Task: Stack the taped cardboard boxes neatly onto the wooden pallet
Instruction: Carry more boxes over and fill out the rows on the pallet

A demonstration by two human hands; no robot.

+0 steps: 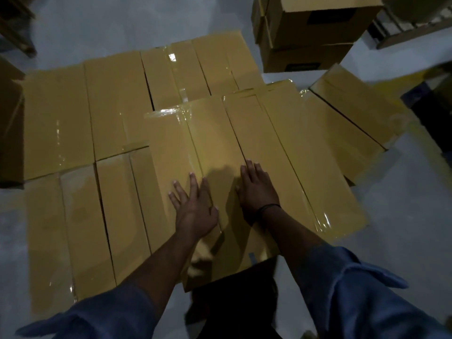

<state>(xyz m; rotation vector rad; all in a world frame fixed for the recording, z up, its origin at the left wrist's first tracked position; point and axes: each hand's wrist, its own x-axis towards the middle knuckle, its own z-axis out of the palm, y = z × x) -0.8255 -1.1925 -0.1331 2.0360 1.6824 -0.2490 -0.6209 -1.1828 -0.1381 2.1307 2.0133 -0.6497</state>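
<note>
Sleeves [362, 297], then my left hand [193, 206] and right hand [256, 189]: spread flat on the top box [244, 143]. Risk: skewed, possibly overhanging; uneven pushing slides it off lower boxes [73, 118].

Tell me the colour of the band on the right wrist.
Black; the band shows in the head view.

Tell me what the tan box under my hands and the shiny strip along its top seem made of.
Tan rectangular box: looks like cardboard, matte brown, with folded flaps meeting at a seam. Shiny strip: probably clear plastic packing tape, glossy; it catches glare and wrinkles at the box's far edge.
</note>
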